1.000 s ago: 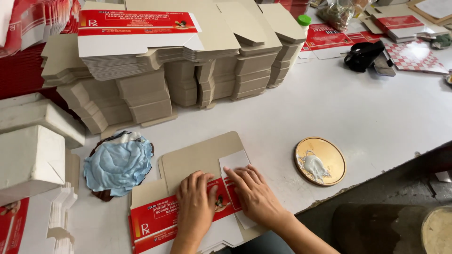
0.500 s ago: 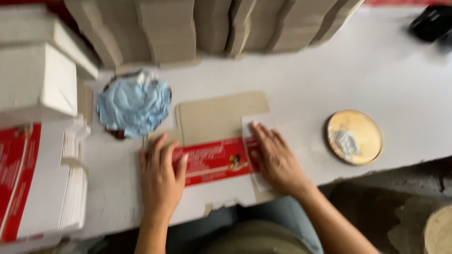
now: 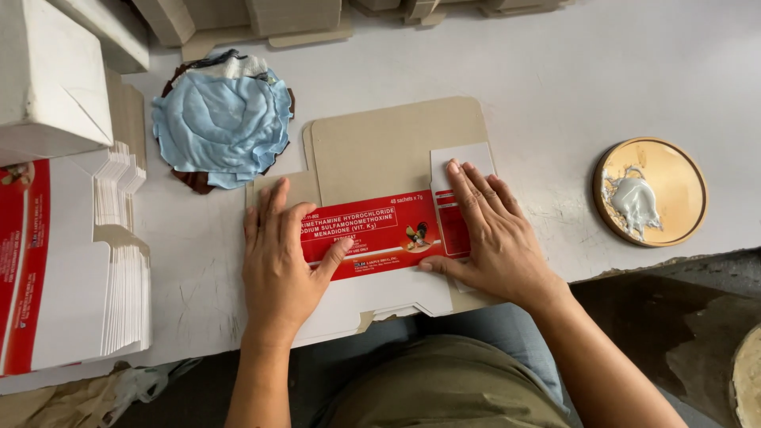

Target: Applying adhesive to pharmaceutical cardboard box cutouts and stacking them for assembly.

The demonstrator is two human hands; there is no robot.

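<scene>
Two bare hands press flat on an unfolded carton (image 3: 380,198) lying at the near edge of a white table (image 3: 555,87). The left hand (image 3: 279,261) lies palm down with fingers spread apart, thumb reaching right across the carton's glossy red panel; nothing is gripped. The right hand (image 3: 490,234) also lies flat, fingers slightly fanned, fingertips resting on a small white and red side flap. Between the two thumbs sits the red panel, a long rectangle with white lettering and a small picture. Just beyond the fingertips the carton's inner face shows as plain, matte brown cardboard with rounded corners. Beyond the left fingers lies a round, crumpled blue cloth (image 3: 222,119) over a dark pad. To the right of the right hand, apart from it, sits a round wooden dish (image 3: 674,170) holding a smear of white paste (image 3: 634,202). Left of the left hand rests a thick stack (image 3: 71,261) of flat white and red cartons, with a folded white box (image 3: 47,79) beyond it. Farthest off, brown cardboard bundles (image 3: 293,16) line the table's far side.
</scene>
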